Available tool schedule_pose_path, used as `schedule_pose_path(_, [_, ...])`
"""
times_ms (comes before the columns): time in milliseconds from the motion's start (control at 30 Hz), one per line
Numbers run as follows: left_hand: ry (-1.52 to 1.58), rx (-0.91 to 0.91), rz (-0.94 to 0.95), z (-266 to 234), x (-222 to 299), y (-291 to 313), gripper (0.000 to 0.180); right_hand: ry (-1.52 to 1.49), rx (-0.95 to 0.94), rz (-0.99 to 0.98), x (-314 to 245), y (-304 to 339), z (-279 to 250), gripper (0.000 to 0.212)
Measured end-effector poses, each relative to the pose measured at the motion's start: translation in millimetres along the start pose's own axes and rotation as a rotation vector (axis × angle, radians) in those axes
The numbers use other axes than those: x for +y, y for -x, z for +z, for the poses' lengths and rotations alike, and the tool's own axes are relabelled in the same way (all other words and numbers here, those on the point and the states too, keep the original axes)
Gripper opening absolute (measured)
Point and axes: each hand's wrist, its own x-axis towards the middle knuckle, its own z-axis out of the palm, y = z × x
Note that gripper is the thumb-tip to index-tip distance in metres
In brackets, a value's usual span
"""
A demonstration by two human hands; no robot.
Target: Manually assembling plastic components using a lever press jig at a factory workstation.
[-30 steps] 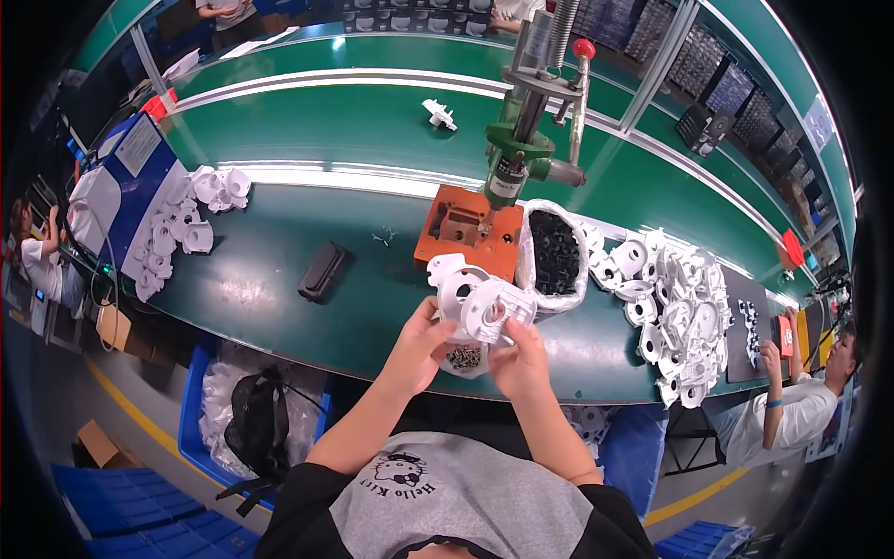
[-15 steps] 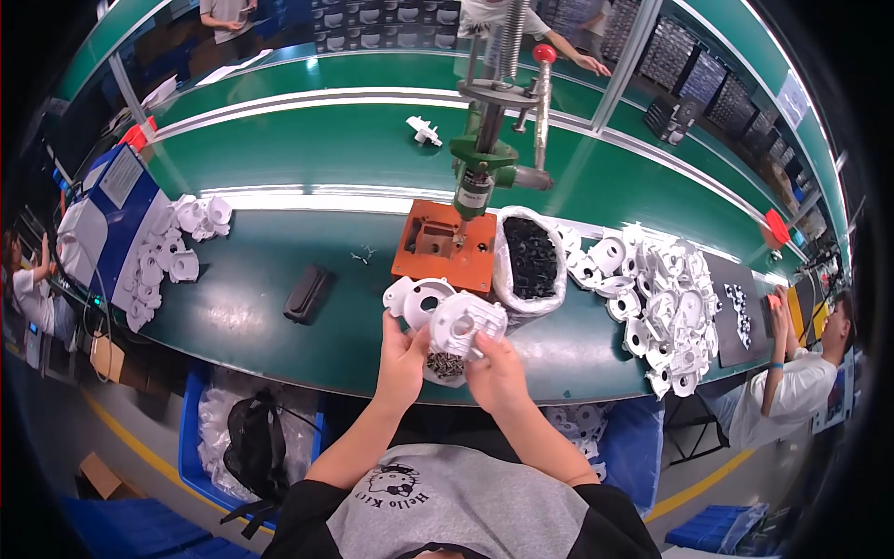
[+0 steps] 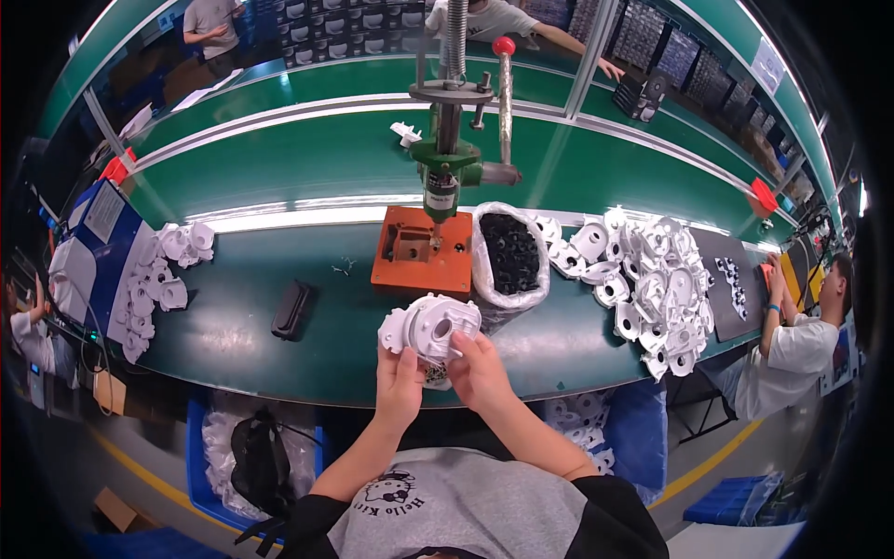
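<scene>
Above the bench's near edge, my left hand (image 3: 399, 380) closes on a white plastic housing (image 3: 395, 330) with a rounded lug. My right hand (image 3: 479, 370) grips a second white plastic housing (image 3: 462, 315) that has a round hole. The two pieces overlap and seem to touch; whether they are joined I cannot tell. Partly hidden below them is a heap of small metal parts (image 3: 436, 374). Just beyond stands an orange fixture block (image 3: 396, 272) under the green hand press (image 3: 451, 156), whose lever ends in a red knob.
A white bag (image 3: 540, 296) of black parts stands right of the fixture. Piles of white housings (image 3: 666, 279) lie farther right and beside a blue-white machine (image 3: 79, 265) at left. A black case (image 3: 294, 309) rests on the bench. A co-worker (image 3: 801, 340) sits at right.
The two white housings have come together and turned in my hands; they were farther apart before. The whole view has shifted slightly, moving the bench and press leftward in the picture.
</scene>
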Motion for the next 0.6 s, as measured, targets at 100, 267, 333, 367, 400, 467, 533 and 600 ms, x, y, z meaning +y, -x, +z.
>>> schedule_pose_path(100, [-0.011, -0.016, 0.003, 1.7, -1.0, -0.7, 0.049, 0.001, 0.017, -0.027, -1.6, 1.3, 10.1, 0.027])
schedule_pose_path(267, [0.138, -0.027, -0.038, 5.0, -2.7, -0.8, 0.046, -0.061, -0.015, 0.007, -0.2, 1.2, 4.5, 0.030])
schedule_pose_path(333, [0.102, -0.016, -0.053, 3.1, -2.8, 1.0, 0.048, 0.076, 0.052, -0.015, -2.8, 4.5, 9.3, 0.030])
schedule_pose_path(367, [0.069, -0.012, -0.074, 2.5, -2.8, 1.8, 0.049, 0.076, 0.045, -0.005, -3.8, 5.1, 10.9, 0.030])
schedule_pose_path(400, [0.049, 0.012, -0.082, 5.1, -2.1, 2.8, 0.051, 0.096, 0.045, -0.029, -4.9, 5.9, 12.5, 0.026])
schedule_pose_path(467, [0.047, -0.013, -0.061, 2.9, -4.5, 3.5, 0.054, 0.111, 0.023, -0.084, -2.3, 4.3, 10.9, 0.023])
schedule_pose_path(533, [0.084, -0.038, -0.016, 3.7, -5.6, 2.6, 0.059, 0.137, 0.008, -0.103, 0.0, 2.3, 5.8, 0.024])
schedule_pose_path(600, [-0.095, -0.047, 0.011, 2.8, -7.0, 2.0, 0.057, 0.162, -0.004, -0.125, 1.2, 1.7, 4.6, 0.024])
